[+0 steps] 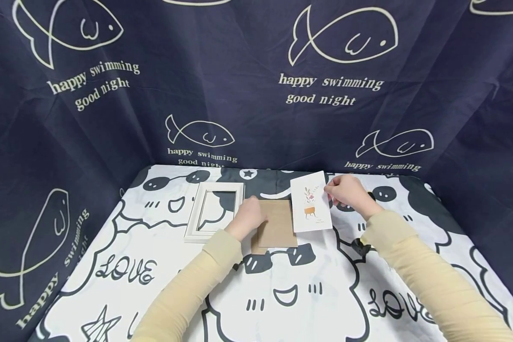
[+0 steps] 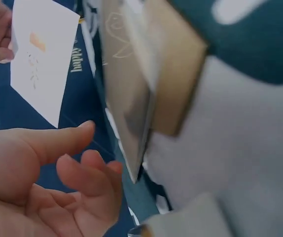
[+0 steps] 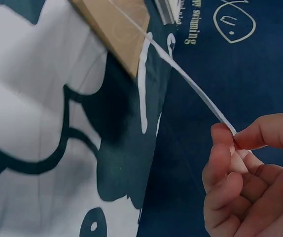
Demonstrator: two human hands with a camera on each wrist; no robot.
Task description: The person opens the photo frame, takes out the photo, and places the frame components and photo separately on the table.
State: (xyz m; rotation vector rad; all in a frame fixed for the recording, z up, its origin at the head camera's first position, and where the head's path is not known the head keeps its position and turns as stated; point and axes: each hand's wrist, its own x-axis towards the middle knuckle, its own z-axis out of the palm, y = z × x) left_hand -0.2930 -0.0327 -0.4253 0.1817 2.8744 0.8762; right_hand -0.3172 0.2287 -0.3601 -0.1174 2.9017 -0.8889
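My right hand (image 1: 348, 192) pinches the right edge of a white card (image 1: 311, 203), holding it raised and tilted. The card bears a printed plant in an orange pot on legs; the right wrist view shows it nearly edge-on (image 3: 195, 89). My left hand (image 1: 248, 216) hovers by the left side of a brown board (image 1: 278, 225). In the left wrist view, that hand (image 2: 77, 182) has loosely bent fingers with nothing between them. The board has a glossy face there (image 2: 124, 74). Another brown piece (image 1: 258, 248) shows partly beneath the board.
A white picture frame (image 1: 191, 218) with an open middle lies left of the board. Everything lies on a table covered by a cartoon-print cloth (image 1: 282, 308). Dark blue fish-print curtains (image 1: 256, 85) enclose the back and sides.
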